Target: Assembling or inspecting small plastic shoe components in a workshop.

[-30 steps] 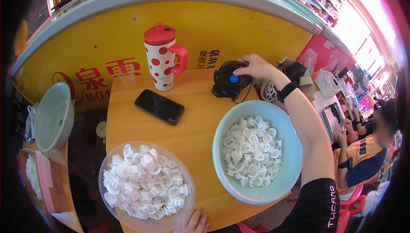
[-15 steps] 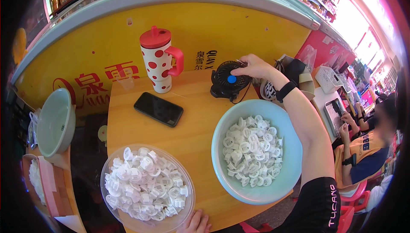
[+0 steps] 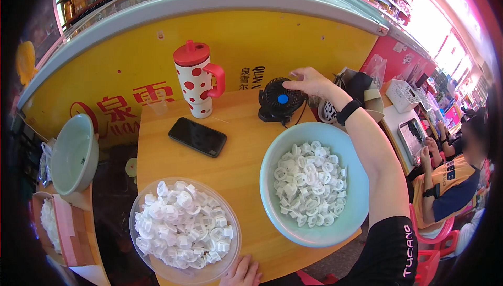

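Observation:
My right hand point(image 3: 310, 82) reaches across the wooden table point(image 3: 241, 155) and grips the top of a small black desk fan point(image 3: 280, 102) with a blue hub. A black watch sits on that wrist. My left hand point(image 3: 241, 272) rests at the table's near edge, fingers curled, touching the rim of a clear bowl point(image 3: 184, 226) full of small white plastic parts. A pale blue bowl point(image 3: 312, 183) with more white parts stands below my right forearm.
A black phone point(image 3: 197, 136) lies mid-table. A white tumbler with red dots and a red lid point(image 3: 196, 79) stands at the back by the yellow counter wall. An empty pale green basin point(image 3: 73, 153) sits on a side stand at left. Seated people are at right.
The view has shifted slightly. My right hand stays on the fan and my left hand stays at the clear bowl's rim.

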Motion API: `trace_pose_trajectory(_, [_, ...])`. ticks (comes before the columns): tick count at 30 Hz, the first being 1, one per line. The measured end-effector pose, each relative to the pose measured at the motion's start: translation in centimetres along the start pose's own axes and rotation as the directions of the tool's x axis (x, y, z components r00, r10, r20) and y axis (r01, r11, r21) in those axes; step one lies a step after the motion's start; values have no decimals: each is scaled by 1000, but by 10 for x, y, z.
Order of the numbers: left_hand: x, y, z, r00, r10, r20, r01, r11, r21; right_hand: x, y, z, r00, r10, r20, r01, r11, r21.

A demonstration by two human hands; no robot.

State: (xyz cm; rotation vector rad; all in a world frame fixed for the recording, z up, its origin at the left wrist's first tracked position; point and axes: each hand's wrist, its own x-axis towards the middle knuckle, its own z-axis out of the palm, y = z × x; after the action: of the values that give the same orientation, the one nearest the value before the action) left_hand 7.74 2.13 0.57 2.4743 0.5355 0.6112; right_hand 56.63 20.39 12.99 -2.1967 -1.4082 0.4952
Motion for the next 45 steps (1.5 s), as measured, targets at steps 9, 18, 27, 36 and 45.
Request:
trace_pose_trajectory(9, [2, -3, -1, 998, 61, -30, -59, 996, 70, -34, -29, -31, 876, -151, -458, -51, 915, -400])
trace_pose_trajectory(18, [-17, -2, 7, 998, 25, -59, -19, 994, 109, -152, -76, -48, 778, -392, -491, 47, 816, -576])
trace_pose_trajectory(27, [-58, 25, -8, 975, 128, -179, -133, 991, -15, -314, -115, -19, 830, -412, -377, 162, 824, -543])
trace_pose_trajectory(36, [-81, 36, -80, 895, -35, -445, -47, 984, -173, -441, -153, 102, 860, -509, -32, 503, 857, -116])
trace_pose_trajectory(45, [-89, 28, -99, 897, -148, -416, 8, 947, -321, -426, -143, 176, 903, -425, 64, 414, 899, 141])
